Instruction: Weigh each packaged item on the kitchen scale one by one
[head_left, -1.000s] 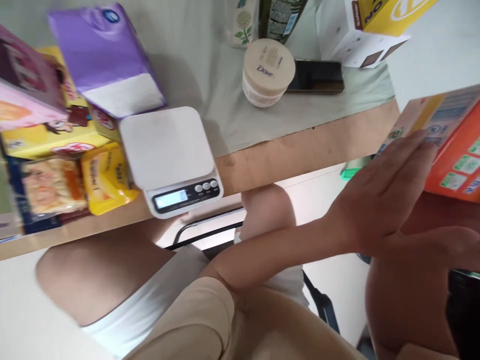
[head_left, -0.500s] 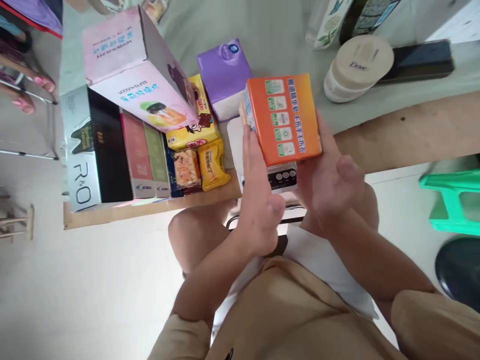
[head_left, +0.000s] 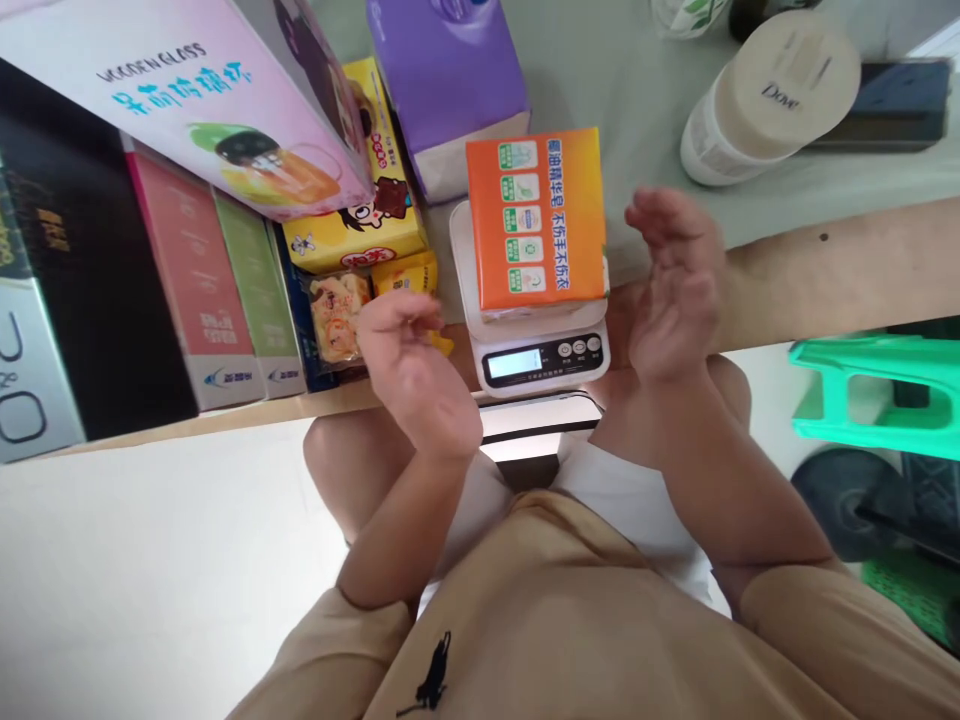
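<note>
An orange soap box (head_left: 536,220) with Chinese print rests on a white digital kitchen scale (head_left: 480,345) at the table's front edge. The scale's small display is lit, but its digits are too faint to read. To the left of the scale, my left hand (head_left: 424,375) is held in the air, fingers a little curled and apart, in front of a yellow snack packet (head_left: 405,268). On the other side, my right hand (head_left: 675,285) hovers with its palm towards the box, touching nothing. Both hands are open.
On the left stand a pink glass-cup box (head_left: 247,110), a black box (head_left: 97,270), red and green boxes, a yellow snack box (head_left: 360,235) and a purple tissue pack (head_left: 450,80). A Dove jar (head_left: 772,100) and a dark phone (head_left: 885,105) lie right. A green stool (head_left: 862,390) stands beyond.
Both hands have let go of the orange soap box and moved apart, left and right. The box now sits on the scale, whose lit display has come into view. My view has shifted closer.
</note>
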